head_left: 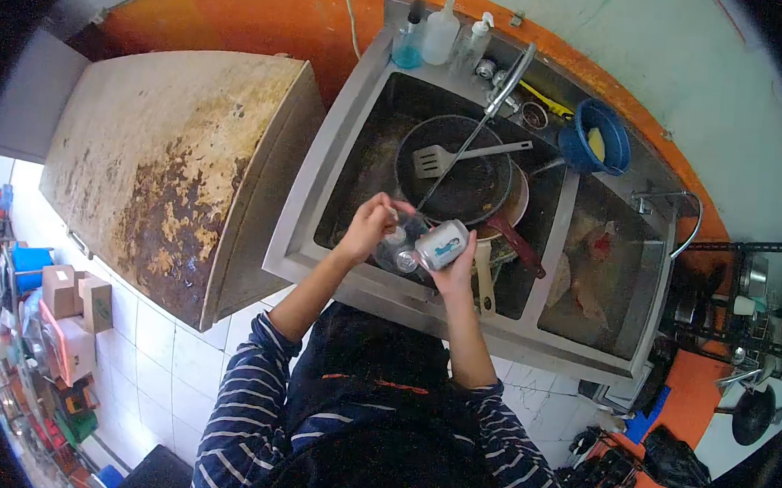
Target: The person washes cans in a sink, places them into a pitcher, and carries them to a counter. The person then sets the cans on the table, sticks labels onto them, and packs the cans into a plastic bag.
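My right hand [457, 274] is wrapped round a small white can-like container [443, 245] with a blue-green picture on its side, held tilted over the front of the left sink basin. Close on its left, my left hand [372, 229] has its fingers pinched together; what they hold, if anything, I cannot make out. Between and below the hands are clear, shiny round pieces [405, 259], too blurred to name. Behind them a black frying pan [454, 189] lies in the basin, with a grey slotted spatula [433, 162] across it. A dark red handle [518, 244] sticks out beside the pan.
A faucet [511, 80] reaches over the left basin. Bottles [441, 34] and a blue bucket [589, 140] line the sink's back ledge. The right basin [587, 294] holds water and some pieces of food. A worn, stained cabinet [170, 165] stands left of the sink.
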`<state>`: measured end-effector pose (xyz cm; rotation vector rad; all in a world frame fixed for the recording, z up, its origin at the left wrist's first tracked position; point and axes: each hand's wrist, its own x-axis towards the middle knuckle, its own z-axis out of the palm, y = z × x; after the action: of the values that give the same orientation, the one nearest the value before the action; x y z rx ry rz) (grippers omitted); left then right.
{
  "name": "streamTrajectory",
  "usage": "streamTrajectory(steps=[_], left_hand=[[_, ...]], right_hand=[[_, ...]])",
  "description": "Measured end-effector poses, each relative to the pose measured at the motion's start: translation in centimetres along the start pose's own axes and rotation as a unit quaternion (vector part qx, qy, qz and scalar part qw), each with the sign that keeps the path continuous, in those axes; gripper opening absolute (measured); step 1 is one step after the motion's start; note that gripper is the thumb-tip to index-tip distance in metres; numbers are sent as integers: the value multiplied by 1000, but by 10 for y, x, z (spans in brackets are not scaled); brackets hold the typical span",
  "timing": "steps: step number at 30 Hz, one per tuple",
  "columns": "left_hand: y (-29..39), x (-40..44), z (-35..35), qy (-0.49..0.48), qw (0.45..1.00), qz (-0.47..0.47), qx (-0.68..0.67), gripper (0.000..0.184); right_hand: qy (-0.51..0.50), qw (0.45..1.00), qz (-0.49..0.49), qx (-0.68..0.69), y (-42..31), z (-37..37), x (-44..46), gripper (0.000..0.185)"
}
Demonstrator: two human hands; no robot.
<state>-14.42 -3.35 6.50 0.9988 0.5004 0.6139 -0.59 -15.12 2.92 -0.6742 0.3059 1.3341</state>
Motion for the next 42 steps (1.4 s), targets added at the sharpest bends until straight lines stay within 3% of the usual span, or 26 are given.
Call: streamTrajectory(steps=[2, 3, 4, 6, 8, 10, 11, 12, 13, 14, 16, 21, 23, 27, 29, 30, 32, 33, 35, 36, 38, 39, 41, 42], left_hand=[[0, -7, -4, 97, 981, -71, -153, 7], [-2, -11, -11, 84, 975, -99, -178, 15], [-5, -14, -15, 85, 975, -100, -178, 15], [-12, -20, -22, 106, 973, -131, -158, 12], [-21, -26, -37, 85, 973, -148, -157, 11], [-21, -32, -41, 66, 972, -163, -156, 10], [-23, -34, -41, 91, 979, -171, -58, 10], [-25, -37, -42, 115, 977, -178, 40, 10], [-29, -38, -42, 147, 970, -147, 123, 17], [-30, -42, -46, 150, 970, -146, 122, 17], [-29, -47, -53, 112, 928, -125, 333, 23], [-45, -54, -62, 166, 919, -114, 340, 27], [-44, -58, -62, 194, 914, -124, 335, 27], [-37, -64, -61, 176, 899, -159, 367, 24], [-41, -66, -63, 174, 900, -152, 369, 21], [-42, -67, -62, 184, 923, -143, 305, 18], [-40, -68, -62, 193, 943, -133, 237, 18], [-35, -67, -63, 154, 952, -187, 187, 19], [-30, -62, -60, 108, 955, -239, 135, 20], [-29, -60, -57, 106, 957, -236, 131, 21], [-28, -55, -54, 100, 959, -233, 127, 22], [-31, -51, -53, 93, 959, -222, 150, 21], [-37, -43, -47, 82, 958, -212, 174, 21], [-39, -39, -41, 93, 956, -128, 246, 21]], right_hand=[[69, 948, -101, -293, 3, -31, 21, 52], [67, 893, -143, -420, 3, -30, 25, 63], [67, 894, -142, -420, 6, -29, 28, 63], [-31, 727, -251, -639, 14, -20, 34, 69], [-52, 701, -241, -669, 19, -4, 34, 70], [-141, 609, -226, -747, 25, 2, 42, 70], [-165, 563, -196, -786, 25, 4, 44, 64], [-168, 563, -195, -786, 28, 0, 48, 64], [-182, 477, -174, -842, 30, -5, 52, 59], [-194, 385, -152, -889, 32, -9, 56, 55], [-173, 367, -157, -900, 31, -14, 60, 52], [-123, 310, -126, -934, 20, -30, 76, 52], [-116, 233, -14, -966, 17, -15, 62, 60], [-92, 185, 7, -978, 24, -26, 60, 67], [-90, 197, 11, -976, 24, -33, 65, 64], [-92, 196, 10, -976, 19, -33, 65, 64], [-112, 368, -17, -923, 0, -34, 61, 62], [-110, 366, -17, -924, -8, -34, 55, 62], [-130, 588, -40, -797, -22, -37, 41, 57], [-127, 587, -41, -798, -26, -37, 35, 57], [-29, 841, 73, -535, -32, -36, 25, 45], [-40, 891, 95, -441, -33, -33, 19, 40], [-29, 924, 131, -359, -35, -28, 14, 40], [-20, 947, 168, -275, -35, -23, 11, 41]])
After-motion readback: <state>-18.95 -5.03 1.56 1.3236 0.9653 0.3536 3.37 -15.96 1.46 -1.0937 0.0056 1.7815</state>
